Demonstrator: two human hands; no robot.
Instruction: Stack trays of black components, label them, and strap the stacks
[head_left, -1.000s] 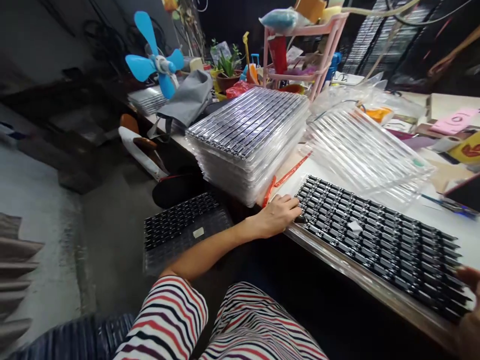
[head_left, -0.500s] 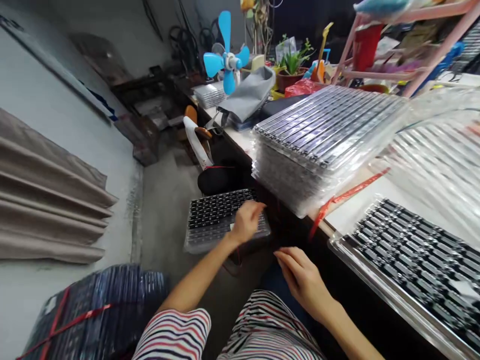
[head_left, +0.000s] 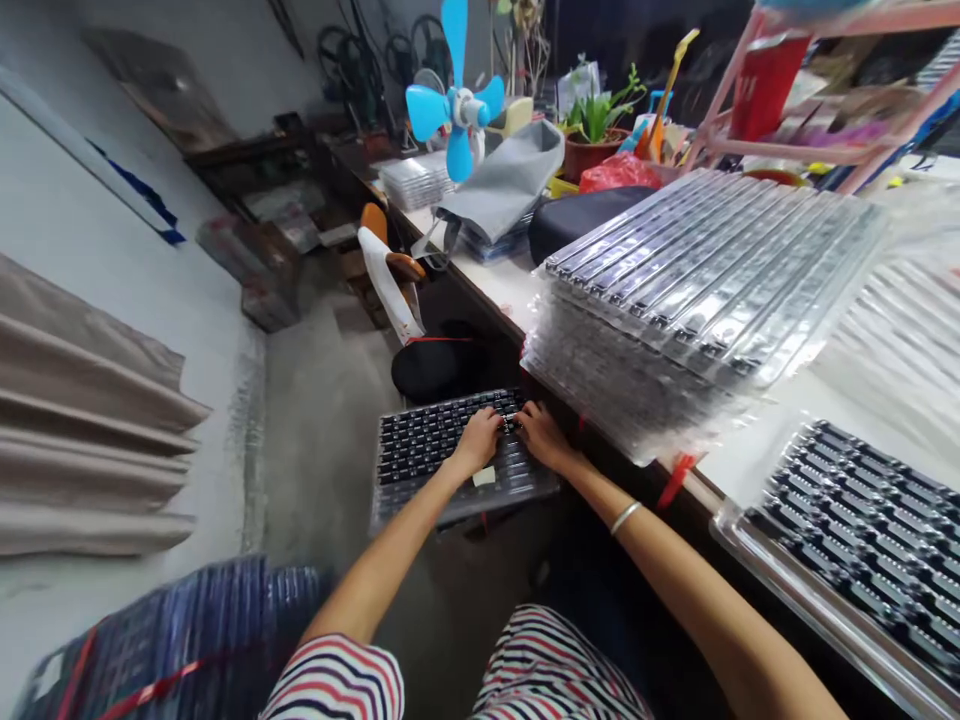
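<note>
A clear plastic tray (head_left: pixel 427 508) sits low in front of me, its upper left part filled with rows of small black parts (head_left: pixel 420 440). My left hand (head_left: pixel 478 442) and my right hand (head_left: pixel 543 436) meet over the tray's right side, fingertips bent and closed. Between them is a small black part with pale marks (head_left: pixel 510 424), which both hands seem to pinch at its two ends. A pale yellow slip (head_left: pixel 484 477) lies on the tray just below my left hand.
To the right, the table bears a tall stack of clear trays (head_left: pixel 622 370) and another tray of black parts (head_left: pixel 862 530). A blue fan (head_left: pixel 463 108) stands farther back. A black stool seat (head_left: pixel 435 370) is beyond the low tray. Strapped dark bundles (head_left: pixel 187 640) lie at lower left.
My right hand has moved forward from near my lap onto the tray. My left hand has shifted slightly left and down, and both now meet at the small black part.
</note>
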